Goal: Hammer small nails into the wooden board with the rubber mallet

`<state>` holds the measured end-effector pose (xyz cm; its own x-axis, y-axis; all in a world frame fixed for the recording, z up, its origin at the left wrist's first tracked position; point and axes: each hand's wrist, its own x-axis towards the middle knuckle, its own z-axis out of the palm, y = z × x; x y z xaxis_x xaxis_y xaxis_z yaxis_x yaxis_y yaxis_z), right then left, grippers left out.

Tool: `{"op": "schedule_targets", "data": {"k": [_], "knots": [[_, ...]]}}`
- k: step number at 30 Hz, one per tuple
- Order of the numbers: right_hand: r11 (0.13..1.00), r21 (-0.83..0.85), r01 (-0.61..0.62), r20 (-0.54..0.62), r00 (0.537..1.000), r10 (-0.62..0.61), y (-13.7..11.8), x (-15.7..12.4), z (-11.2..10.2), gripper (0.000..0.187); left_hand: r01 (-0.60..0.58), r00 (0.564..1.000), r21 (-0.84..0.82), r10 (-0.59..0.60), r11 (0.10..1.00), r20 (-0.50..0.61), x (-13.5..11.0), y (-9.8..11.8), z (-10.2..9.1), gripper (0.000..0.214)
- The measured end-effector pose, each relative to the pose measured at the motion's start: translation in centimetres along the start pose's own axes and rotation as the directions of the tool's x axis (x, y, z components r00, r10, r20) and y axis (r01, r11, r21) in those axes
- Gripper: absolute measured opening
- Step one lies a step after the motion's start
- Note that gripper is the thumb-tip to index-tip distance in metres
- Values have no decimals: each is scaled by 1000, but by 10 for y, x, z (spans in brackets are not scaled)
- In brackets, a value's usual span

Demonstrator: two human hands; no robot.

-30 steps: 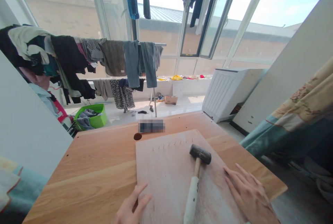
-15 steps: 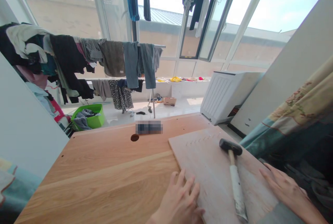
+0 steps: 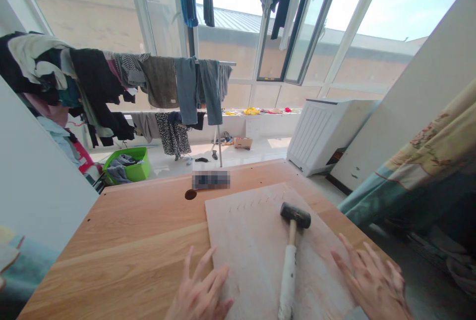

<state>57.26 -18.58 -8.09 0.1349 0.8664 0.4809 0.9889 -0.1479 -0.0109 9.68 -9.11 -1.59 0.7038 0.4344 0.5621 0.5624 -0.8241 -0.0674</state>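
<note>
A pale wooden board (image 3: pixel 253 240) lies on the wood-grain tabletop, with a row of small nails (image 3: pixel 256 202) standing near its far edge. On the board rests a mallet (image 3: pixel 292 245) with a black head and a white-wrapped handle. My left hand (image 3: pixel 203 288) is at the board's left edge, fingers spread, holding nothing. My right hand (image 3: pixel 372 278) lies at the right side of the board with its fingers spread and also holds nothing. The lower parts of both hands run out of the picture.
The tabletop (image 3: pixel 122 240) has a round hole (image 3: pixel 191 194) beside a blurred-out item (image 3: pixel 210 180). Beyond it stand a laundry rack with clothes (image 3: pixel 159 82), a green basin (image 3: pixel 139 166) and a white appliance (image 3: pixel 316 132). A curtain (image 3: pixel 412 171) hangs at the right.
The board has slid left across the tabletop, carrying the mallet with it. Both my hands have moved left too, and the right hand's fingers are spread wider.
</note>
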Motion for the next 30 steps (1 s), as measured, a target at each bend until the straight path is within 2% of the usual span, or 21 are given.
{"op": "schedule_targets", "data": {"k": [2,4,6,7,8,9,11,13,14,16,18,23,27,30], "knots": [[994,9,113,44,993,-114,-25,-2,-12,40,-5,999,71,8,997,-47,-25,-17,-15,32],[981,79,174,85,980,-181,-51,13,-28,41,50,996,64,-45,997,-81,-45,-31,-28,25],[967,238,88,122,985,-120,-80,44,-43,37,207,975,-13,-207,978,-75,-54,-44,-36,21],[937,349,26,187,978,-97,-95,65,-48,36,310,948,-68,-314,948,-51,-52,-51,-38,21],[900,435,-18,261,959,-107,-109,88,-50,36,417,906,-121,-422,901,-19,-46,-58,-38,22],[883,469,-5,288,946,-148,-124,112,-50,36,512,856,-172,-516,841,25,-37,-65,-37,23],[864,503,28,305,930,-207,-151,158,-42,34,631,768,-270,-635,728,82,-11,-81,-29,27],[848,525,79,349,888,-299,-173,196,-30,28,661,740,-360,-652,658,167,17,-95,-18,34],[837,536,109,387,850,-358,-182,211,-25,26,668,731,-403,-653,626,198,28,-101,-12,36],[818,552,161,450,769,-455,-195,231,-19,26,664,729,-475,-640,577,242,42,-108,-1,33],[807,555,200,475,721,-505,-203,239,-19,28,653,735,-515,-629,556,253,47,-111,5,27],[791,551,266,456,698,-552,-213,239,-31,26,633,730,-509,-669,583,141,42,-114,8,23],[796,522,306,495,651,-575,-219,240,-34,24,591,786,-549,-573,591,230,46,-115,16,20],[802,500,327,511,637,-578,-222,240,-38,25,579,804,-533,-541,617,247,51,-112,21,22]]}}
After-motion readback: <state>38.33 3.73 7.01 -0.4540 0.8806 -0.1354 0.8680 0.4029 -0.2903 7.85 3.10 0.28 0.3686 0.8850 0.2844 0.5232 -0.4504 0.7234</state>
